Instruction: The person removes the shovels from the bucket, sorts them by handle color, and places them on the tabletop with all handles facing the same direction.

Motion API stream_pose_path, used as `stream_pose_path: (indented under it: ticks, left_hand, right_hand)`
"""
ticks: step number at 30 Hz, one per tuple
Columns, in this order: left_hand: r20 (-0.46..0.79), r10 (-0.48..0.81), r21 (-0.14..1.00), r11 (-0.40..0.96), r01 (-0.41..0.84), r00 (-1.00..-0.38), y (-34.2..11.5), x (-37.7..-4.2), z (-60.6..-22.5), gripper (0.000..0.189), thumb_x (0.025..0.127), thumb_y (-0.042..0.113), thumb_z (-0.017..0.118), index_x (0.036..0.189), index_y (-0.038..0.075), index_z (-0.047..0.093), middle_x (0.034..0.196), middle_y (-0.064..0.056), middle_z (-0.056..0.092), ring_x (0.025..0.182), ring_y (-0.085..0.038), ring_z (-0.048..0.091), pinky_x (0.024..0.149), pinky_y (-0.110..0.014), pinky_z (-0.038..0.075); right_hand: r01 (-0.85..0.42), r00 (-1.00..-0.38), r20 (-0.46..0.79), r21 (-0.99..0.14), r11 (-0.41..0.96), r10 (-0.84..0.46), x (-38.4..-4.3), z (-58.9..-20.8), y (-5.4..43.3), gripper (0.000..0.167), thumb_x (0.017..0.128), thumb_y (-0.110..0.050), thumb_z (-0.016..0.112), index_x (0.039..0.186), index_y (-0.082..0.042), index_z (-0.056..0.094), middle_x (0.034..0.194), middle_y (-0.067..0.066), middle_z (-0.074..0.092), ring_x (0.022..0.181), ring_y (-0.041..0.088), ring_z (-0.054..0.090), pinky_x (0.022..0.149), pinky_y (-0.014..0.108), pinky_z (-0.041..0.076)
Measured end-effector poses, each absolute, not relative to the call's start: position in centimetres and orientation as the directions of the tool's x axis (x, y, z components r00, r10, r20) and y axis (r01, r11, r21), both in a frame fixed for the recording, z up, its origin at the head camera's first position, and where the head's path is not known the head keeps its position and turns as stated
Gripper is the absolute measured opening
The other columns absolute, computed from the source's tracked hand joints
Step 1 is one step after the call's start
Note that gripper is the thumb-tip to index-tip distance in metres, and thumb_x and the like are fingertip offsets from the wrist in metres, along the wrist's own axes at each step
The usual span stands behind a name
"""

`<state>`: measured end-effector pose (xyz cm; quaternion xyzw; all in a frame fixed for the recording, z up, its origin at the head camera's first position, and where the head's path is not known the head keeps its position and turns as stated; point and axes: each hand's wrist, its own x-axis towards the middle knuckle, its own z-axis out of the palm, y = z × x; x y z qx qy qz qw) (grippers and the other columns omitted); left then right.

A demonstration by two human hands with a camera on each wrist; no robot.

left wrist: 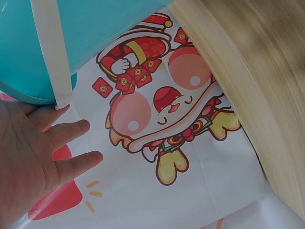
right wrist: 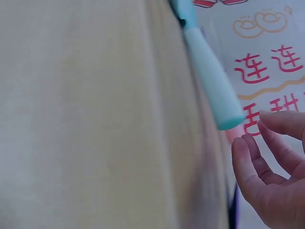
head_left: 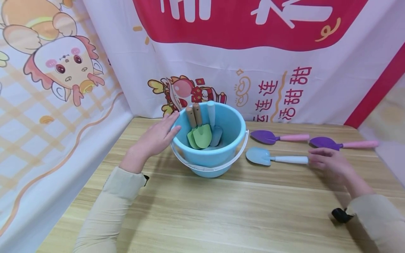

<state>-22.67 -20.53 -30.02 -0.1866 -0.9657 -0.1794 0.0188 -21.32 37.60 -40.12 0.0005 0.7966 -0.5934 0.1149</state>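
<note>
A light-blue bucket [head_left: 205, 158] with a white carrying handle stands upright on the table. Inside lean two green trowels [head_left: 203, 137] with brown handles and a pale-blue shovel [head_left: 216, 136]. My left hand [head_left: 156, 136] rests on the bucket's left rim with its fingers stretched out; the left wrist view shows them spread beside the bucket [left wrist: 95, 33]. A second light-blue shovel [head_left: 259, 156] lies right of the bucket. At the end of its handle [right wrist: 214, 81] is my right hand [right wrist: 276, 176], thumb and fingers apart and bent slightly, holding nothing.
Two purple trowels with pink handles lie behind the blue shovel, one left [head_left: 265, 137] and one right [head_left: 326, 142]. A printed white cloth [head_left: 221, 63] hangs along the wooden table's [head_left: 202, 211] back edge, and another [head_left: 72, 116] along the left.
</note>
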Motion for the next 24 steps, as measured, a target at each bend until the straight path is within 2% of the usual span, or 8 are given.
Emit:
stream_pose_path:
  ticks: [3,5,7,12,18,21,24]
  left_hand:
    - [0.106,0.357,0.342,0.863,0.371,-0.928,-20.5,-22.7,-30.0,0.072,0.108,0.057,0.028,0.166,0.015,0.017,0.170,-0.007,0.018,0.156,-0.033,0.010,0.120,-0.063,0.018]
    - [0.107,0.360,0.342,0.862,0.374,-0.927,-20.5,-22.7,-30.0,0.072,0.108,0.057,0.027,0.166,0.015,0.017,0.170,-0.007,0.018,0.156,-0.033,0.010,0.121,-0.062,0.018]
    - [0.110,0.363,0.340,0.861,0.378,-0.925,-20.5,-22.7,-30.0,0.072,0.108,0.057,0.027,0.166,0.015,0.016,0.170,-0.007,0.018,0.156,-0.033,0.010,0.121,-0.061,0.018]
    - [0.118,0.362,0.342,0.859,0.381,-0.924,-20.6,-22.7,-30.0,0.072,0.109,0.056,0.026,0.166,0.014,0.016,0.170,-0.007,0.017,0.156,-0.033,0.010,0.122,-0.058,0.018]
    - [0.125,0.359,0.345,0.858,0.380,-0.925,-20.7,-22.7,-30.1,0.070,0.109,0.054,0.028,0.166,0.013,0.017,0.170,-0.008,0.018,0.156,-0.033,0.010,0.122,-0.057,0.018]
    - [0.122,0.361,0.342,0.859,0.381,-0.924,-20.7,-22.7,-30.2,0.070,0.109,0.053,0.028,0.166,0.013,0.017,0.170,-0.007,0.018,0.156,-0.033,0.010,0.122,-0.057,0.018]
    - [0.120,0.363,0.336,0.861,0.382,-0.924,-20.6,-22.7,-30.2,0.070,0.109,0.054,0.028,0.166,0.013,0.017,0.170,-0.007,0.018,0.156,-0.033,0.010,0.122,-0.058,0.019]
  right_hand:
    - [0.131,-0.976,-0.159,-0.975,0.182,-0.148,-21.3,-39.2,37.6,0.028,0.104,-0.009,0.060,0.100,-0.032,0.074,0.095,-0.015,0.072,0.088,0.002,0.070,0.079,0.017,0.057]
    - [0.117,-0.979,-0.134,-0.987,0.110,-0.156,-21.3,-38.4,37.4,0.029,0.104,-0.005,0.059,0.099,-0.029,0.076,0.096,-0.013,0.073,0.089,0.003,0.070,0.080,0.017,0.057]
    - [0.097,-0.982,-0.111,-0.991,0.096,-0.156,-21.4,-37.4,36.9,0.028,0.104,-0.004,0.059,0.100,-0.027,0.075,0.097,-0.013,0.073,0.090,0.002,0.070,0.080,0.017,0.056]
    - [0.038,-0.988,-0.059,-0.988,0.148,-0.139,-21.9,-34.3,35.4,0.022,0.103,-0.008,0.061,0.102,-0.027,0.074,0.099,-0.015,0.073,0.092,-0.001,0.070,0.080,0.015,0.056]
    - [-0.032,-0.996,0.003,-0.946,0.321,-0.093,-22.4,-30.8,33.1,0.011,0.103,-0.026,0.064,0.110,-0.029,0.071,0.101,-0.021,0.070,0.095,-0.003,0.068,0.082,0.011,0.053]
    - [-0.047,-0.995,0.008,-0.922,0.385,-0.101,-22.5,-29.6,31.9,0.018,0.102,-0.035,0.063,0.118,-0.026,0.068,0.104,-0.023,0.069,0.099,-0.003,0.067,0.084,0.009,0.050]
    - [-0.066,-0.991,0.017,-0.925,0.375,-0.133,-22.6,-28.6,30.5,0.023,0.103,-0.034,0.063,0.123,-0.023,0.066,0.107,-0.020,0.069,0.101,-0.001,0.067,0.086,0.011,0.051]
